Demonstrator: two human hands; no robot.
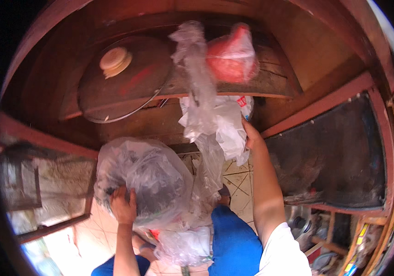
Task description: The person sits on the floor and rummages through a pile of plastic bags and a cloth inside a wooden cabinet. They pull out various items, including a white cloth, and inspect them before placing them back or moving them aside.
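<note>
My left hand (124, 206) grips the near left side of a large, bulging clear plastic bag (148, 172); dark contents show through its film. My right hand (252, 135) reaches forward to the cabinet's lower compartment and holds crumpled white plastic bags (230, 126), which partly cover its fingers. A long strip of clear plastic film (200, 76), blurred, hangs across the shelf edge beside these bags. Behind them, a white bag with red print (247, 101) sits under the shelf. More crumpled clear and white plastic (186, 243) lies low between my legs.
On the wooden shelf (179, 84) rest a round dark lid or mesh cover (142, 77) with a pale knob (115, 62) and a red bag (233, 58). Framed cabinet doors stand open at left (55, 183) and right (331, 155). Metal kitchenware (298, 219) stands at lower right above the tiled floor (238, 179).
</note>
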